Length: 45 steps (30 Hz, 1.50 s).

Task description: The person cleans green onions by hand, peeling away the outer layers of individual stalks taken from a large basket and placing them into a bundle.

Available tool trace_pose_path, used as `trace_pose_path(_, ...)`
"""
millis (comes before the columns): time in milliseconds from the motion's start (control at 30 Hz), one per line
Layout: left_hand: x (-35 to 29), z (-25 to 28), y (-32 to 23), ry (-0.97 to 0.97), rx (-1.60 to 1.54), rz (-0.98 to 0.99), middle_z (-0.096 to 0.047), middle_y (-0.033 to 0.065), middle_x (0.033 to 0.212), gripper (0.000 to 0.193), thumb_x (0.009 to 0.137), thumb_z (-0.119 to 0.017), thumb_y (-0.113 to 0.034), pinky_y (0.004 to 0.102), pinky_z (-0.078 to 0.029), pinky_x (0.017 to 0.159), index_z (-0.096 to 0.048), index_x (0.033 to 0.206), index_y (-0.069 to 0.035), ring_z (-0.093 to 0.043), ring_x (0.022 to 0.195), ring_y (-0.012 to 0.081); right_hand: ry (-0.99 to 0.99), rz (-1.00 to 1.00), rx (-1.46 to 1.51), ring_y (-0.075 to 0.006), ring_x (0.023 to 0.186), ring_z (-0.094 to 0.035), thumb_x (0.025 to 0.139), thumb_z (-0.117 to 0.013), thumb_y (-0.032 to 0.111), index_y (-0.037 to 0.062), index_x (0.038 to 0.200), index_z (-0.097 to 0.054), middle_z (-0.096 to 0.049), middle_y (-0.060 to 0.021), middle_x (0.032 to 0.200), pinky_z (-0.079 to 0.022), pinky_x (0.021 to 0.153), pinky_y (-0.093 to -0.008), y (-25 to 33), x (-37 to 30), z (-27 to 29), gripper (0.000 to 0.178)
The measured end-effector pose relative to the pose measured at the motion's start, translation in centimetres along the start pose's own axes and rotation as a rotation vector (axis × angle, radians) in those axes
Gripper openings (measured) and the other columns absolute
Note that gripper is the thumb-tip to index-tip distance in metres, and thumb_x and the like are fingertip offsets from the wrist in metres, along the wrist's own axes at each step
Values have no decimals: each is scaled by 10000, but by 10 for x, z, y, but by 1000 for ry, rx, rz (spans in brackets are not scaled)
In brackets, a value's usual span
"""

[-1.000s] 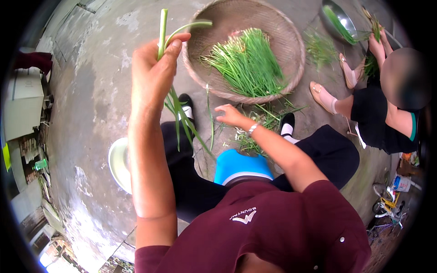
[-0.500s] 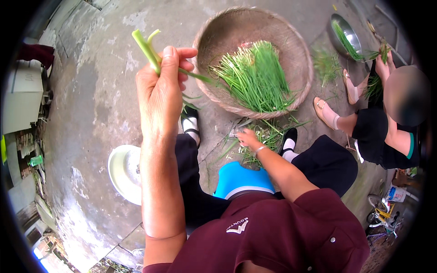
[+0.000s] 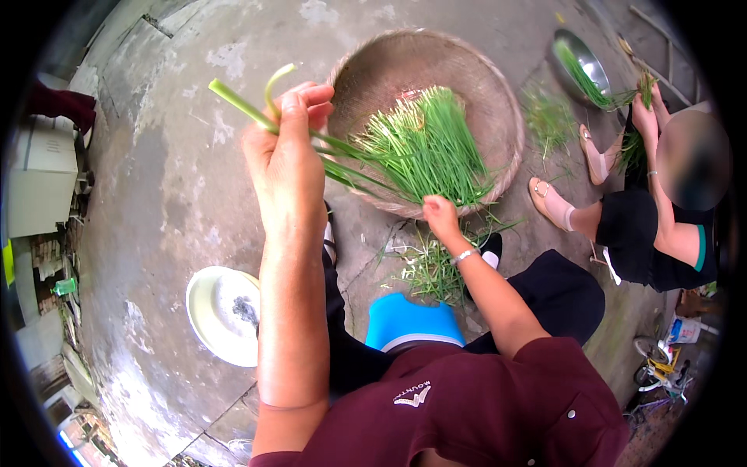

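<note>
My left hand (image 3: 292,148) is raised over the left side of a round woven basket (image 3: 498,163), its thumb and fingers closed on a few green chive stalks (image 3: 247,107). Their pale cut ends stick up to the left, one of them curled. The long leaves trail down to the right, over the basket's near rim. There my right hand (image 3: 443,222), a bracelet on its wrist, is closed at the leaf tips. What lies between its fingers is too small to make out. A thick bundle of chives (image 3: 428,148) lies in the basket.
Loose green trimmings (image 3: 432,268) litter the ground between my feet. A white basin (image 3: 222,315) stands to my left, and a blue stool (image 3: 412,319) is under me. To the right, another person's hands (image 3: 644,113) hold chives beside a metal bowl (image 3: 595,74).
My right hand has risen from the trimmings on the ground to the basket's near rim and closed. My left hand, still holding the stalks, has shifted slightly right and nearer.
</note>
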State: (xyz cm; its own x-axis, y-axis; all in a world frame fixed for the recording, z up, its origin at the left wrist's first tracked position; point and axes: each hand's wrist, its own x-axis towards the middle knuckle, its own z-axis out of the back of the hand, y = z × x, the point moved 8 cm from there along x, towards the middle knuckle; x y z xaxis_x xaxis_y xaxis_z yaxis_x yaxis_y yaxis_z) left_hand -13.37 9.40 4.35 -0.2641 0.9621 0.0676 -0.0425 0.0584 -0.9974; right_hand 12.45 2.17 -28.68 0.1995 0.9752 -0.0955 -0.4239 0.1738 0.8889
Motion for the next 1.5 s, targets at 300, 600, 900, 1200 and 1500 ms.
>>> trace_pose_path(300, 3, -4, 15, -41, -292, 178, -490, 22, 674, 237, 845, -367, -137, 171, -316, 429, -491, 948, 36, -347, 458, 35, 285, -121, -646, -300, 1021, -403, 662, -574, 272, -11, 1014, -497, -438, -178, 1084, -312, 884, -359, 17, 89, -74, 458)
trace_pose_path(600, -1, -7, 23, 46, -342, 300, -271, -61, 540, 256, 825, -445, -166, 169, -221, 401, -499, 957, 47, -240, 441, 25, 191, -95, -605, -314, 855, -501, 666, -587, 240, -32, 874, -557, -537, -189, 906, -403, 754, -316, 13, 98, -62, 343)
trace_pose_path(900, -2, -6, 26, 68, -441, 323, -275, -76, 508, 258, 815, -466, -192, 172, -197, 373, -524, 898, 45, -225, 408, 13, 454, -362, 129, -83, 553, -519, 729, -563, 191, 31, 697, -584, -554, -15, 608, -399, 463, -209, 70, 91, 5, 165)
trace_pose_path(1200, -2, -25, 28, 149, -396, 314, -270, -73, 482, 249, 814, -461, -187, 175, -204, 355, -533, 859, 46, -226, 390, 21, 345, -289, 364, -137, 542, -562, 752, -540, 136, -28, 726, -562, -571, -81, 653, -466, 478, -250, 162, 80, 88, 168)
trace_pose_path(1500, -16, -76, 43, 307, -307, 363, -320, -69, 457, 144, 749, -532, -161, 188, -194, 338, -583, 743, -26, -244, 369, 29, 267, 65, 499, -118, 600, -557, 779, -502, 94, -26, 748, -561, -574, -70, 691, -459, 571, -211, 278, 43, 138, 137)
